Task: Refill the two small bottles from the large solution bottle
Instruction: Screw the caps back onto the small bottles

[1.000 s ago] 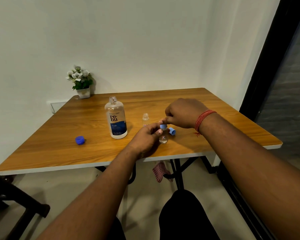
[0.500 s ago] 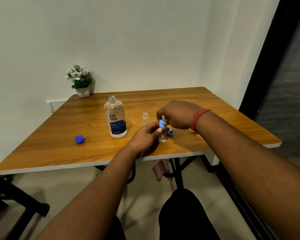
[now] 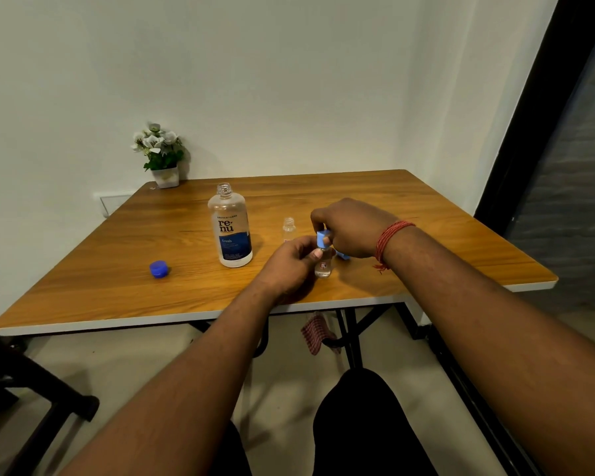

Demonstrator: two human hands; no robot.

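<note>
While a small bottle (image 3: 323,266) is gripped upright on the table (image 3: 426,235) by the left hand (image 3: 291,266) | its light blue cap (image 3: 323,239) is pinched by the right hand (image 3: 349,226) | second small bottle (image 3: 288,229) uncapped just behind | large solution bottle (image 3: 230,226) open, left of both | dark blue cap (image 3: 158,269) laid well apart, far left.

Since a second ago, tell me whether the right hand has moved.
Yes. The right hand has shifted left, toward the large bottle, and now pinches the light blue cap atop the small bottle the left hand steadies.
</note>
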